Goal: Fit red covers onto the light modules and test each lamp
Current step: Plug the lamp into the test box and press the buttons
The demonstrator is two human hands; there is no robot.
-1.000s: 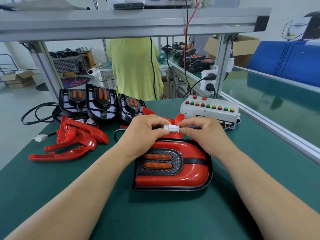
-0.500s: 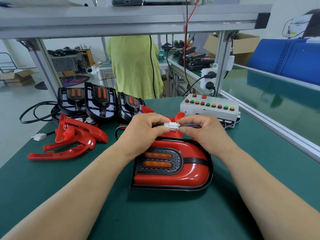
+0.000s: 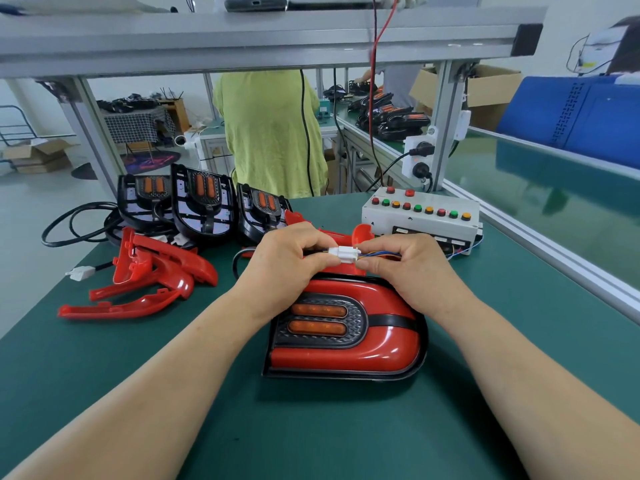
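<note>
A lamp (image 3: 374,344) with its red cover fitted lies flat on the green table (image 3: 311,427), two amber lenses facing up. Just above its far edge, my left hand (image 3: 284,261) pinches one half of a white connector (image 3: 346,255). My right hand (image 3: 408,268) pinches the other half with its blue and yellow wires. The two halves meet between my fingertips. Three bare black light modules (image 3: 204,206) lean at the back left. Loose red covers (image 3: 156,271) lie in a pile on the left.
A white test box (image 3: 420,216) with red, green and amber buttons sits at the back right. A black cable (image 3: 69,230) with a white plug (image 3: 81,273) trails off the left edge. A person in a green shirt (image 3: 270,133) stands beyond the table.
My hands have stayed above the lamp with the connector halves together; the wires by my right fingers show more. The lamp has not moved.
</note>
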